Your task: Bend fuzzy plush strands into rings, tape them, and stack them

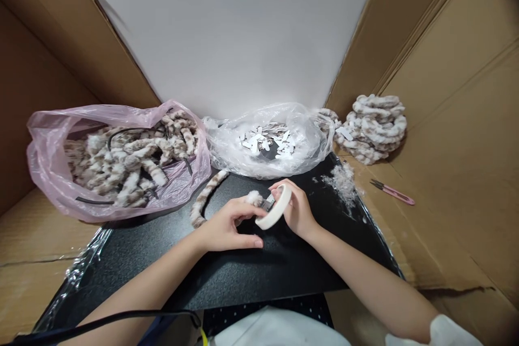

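My left hand is closed around the end of a brown-and-white furry strip, which curves away behind it on the black table. A white fluffy tip of fur pokes out above my left fingers. Beside that tip is a small grey piece, partly hidden. My right hand grips a roll of white tape, held tilted close to my left fingers. My left thumb is stretched out below the roll.
At left, a pink plastic bag holds many furry strips and dark wires. A clear bag with white tags lies at the back. Coiled furry strips, fluff and pink thread snips are at right. Cardboard walls flank the table.
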